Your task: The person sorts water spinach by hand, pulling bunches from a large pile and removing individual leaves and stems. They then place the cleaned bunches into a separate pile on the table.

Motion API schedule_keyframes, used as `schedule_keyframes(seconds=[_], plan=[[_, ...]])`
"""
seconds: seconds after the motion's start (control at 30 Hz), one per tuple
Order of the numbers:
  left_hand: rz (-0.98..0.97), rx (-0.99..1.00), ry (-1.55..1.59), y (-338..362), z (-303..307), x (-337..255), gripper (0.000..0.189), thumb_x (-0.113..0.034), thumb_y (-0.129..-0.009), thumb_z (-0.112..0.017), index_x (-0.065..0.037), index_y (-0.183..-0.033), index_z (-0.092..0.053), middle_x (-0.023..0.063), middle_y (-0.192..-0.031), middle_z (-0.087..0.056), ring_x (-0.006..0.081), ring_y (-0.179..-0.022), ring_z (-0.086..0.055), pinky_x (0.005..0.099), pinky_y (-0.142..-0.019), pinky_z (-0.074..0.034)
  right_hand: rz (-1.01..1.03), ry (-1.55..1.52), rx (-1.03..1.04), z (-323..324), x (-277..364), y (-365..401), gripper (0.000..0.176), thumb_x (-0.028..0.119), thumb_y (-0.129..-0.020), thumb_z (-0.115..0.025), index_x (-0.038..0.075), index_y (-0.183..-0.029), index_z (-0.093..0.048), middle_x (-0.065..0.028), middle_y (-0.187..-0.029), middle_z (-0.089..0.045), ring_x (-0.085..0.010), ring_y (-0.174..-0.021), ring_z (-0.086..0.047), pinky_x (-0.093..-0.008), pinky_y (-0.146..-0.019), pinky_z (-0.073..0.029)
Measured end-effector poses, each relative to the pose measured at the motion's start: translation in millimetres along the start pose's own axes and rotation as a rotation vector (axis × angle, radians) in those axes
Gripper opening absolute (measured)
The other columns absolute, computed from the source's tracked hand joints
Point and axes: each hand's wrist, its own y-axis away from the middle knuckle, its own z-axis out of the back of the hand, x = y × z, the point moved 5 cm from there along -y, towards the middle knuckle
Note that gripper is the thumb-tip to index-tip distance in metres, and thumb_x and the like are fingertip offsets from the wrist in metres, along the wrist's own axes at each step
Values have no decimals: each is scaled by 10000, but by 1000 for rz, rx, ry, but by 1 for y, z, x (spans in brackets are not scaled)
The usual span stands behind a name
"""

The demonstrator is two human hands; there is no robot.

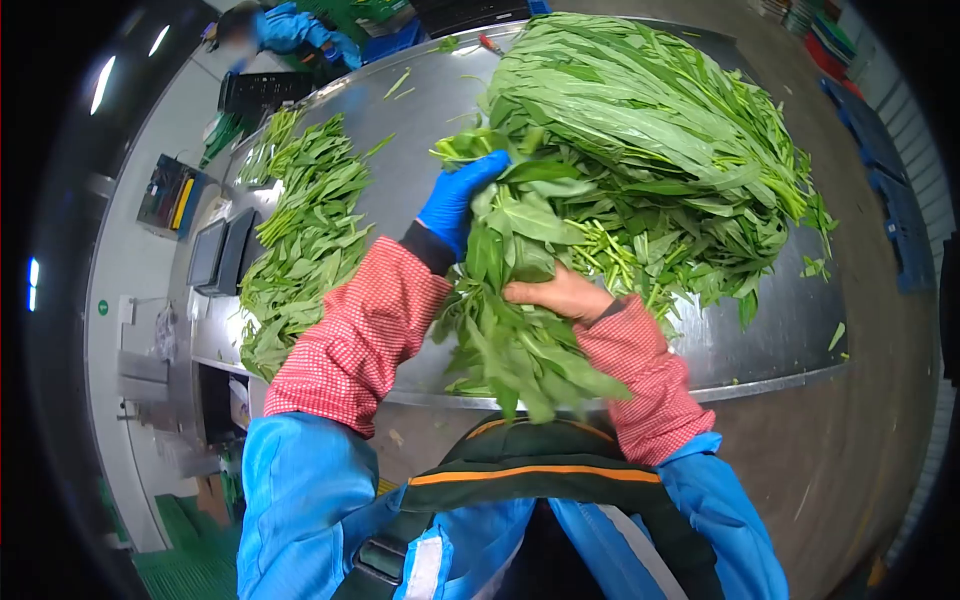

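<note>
Gripping a bunch (512, 330) of leafy greens at the centre of the frame, the right hand (556, 294) is bare and closed round it from the right, fingers curled into the leaves. The left hand (458, 206), in a blue glove, holds the upper part of the same bunch from the left, with its fingertips buried in the foliage and the thumb lying on top. The two hands are close together, the left higher in the frame than the right. The bunch hangs over the near edge of the steel desk (780, 330), its leaf tips pointing down toward the person's chest, while its top merges with the pile (650, 120) of greens that fills the upper right. Red checked sleeves (360, 330) cover both forearms.

A second heap (300, 235) of greens lies along the desk at the left, well apart from the bunch. Black trays (222, 255) stand just left of that heap. At the upper left, another person (290, 28) in blue bends beside a dark crate (262, 92).
</note>
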Motion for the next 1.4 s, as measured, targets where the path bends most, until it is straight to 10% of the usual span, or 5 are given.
schedule_keyframes(seconds=[0.27,0.53,0.8,0.93,1.4], plan=[[172,89,-612,42,68,55,667,-372,-951,-511,-54,-1448,-198,96,-1380,-408,172,-1197,-461,329,-991,-411,-192,-808,-198,-13,-51,6,538,86,-748,-747,57,-1238,-527,-63,-1147,-606,-186,-1013,-590,-331,-909,-475],[-176,-120,-1049,103,48,116,1180,-256,-659,-842,-36,-1478,-21,168,-1438,-316,248,-1302,-366,346,-1048,-348,-212,-1127,-90,-44,-76,-11,466,261,-866,-653,28,-1246,-517,-84,-1143,-602,-205,-1028,-587,-356,-910,-484],[-361,-321,-830,116,92,68,1046,-90,-717,-750,-70,-1489,-45,170,-1325,-497,272,-1143,-549,334,-954,-436,-132,37,-50,-8,-76,-9,482,329,-893,-616,71,-1286,-508,-74,-1233,-569,-191,-1131,-516,-346,-978,-405],[-49,-381,-1514,122,136,50,933,-85,-744,-707,-100,-1483,-138,233,-1324,-475,344,-1149,-532,377,-962,-424,-504,193,279,-27,-96,17,432,311,-889,-612,73,-1241,-534,-87,-1106,-608,-153,-901,-590,-287,-791,-499],[-308,-295,-1137,133,111,27,864,-11,-733,-720,-67,-1453,-246,147,-1382,-443,210,-1226,-481,311,-1022,-382,-125,-253,-340,27,-13,17,521,349,-900,-596,57,-1298,-427,-111,-1114,-567,-156,-853,-599,-284,-727,-517]])
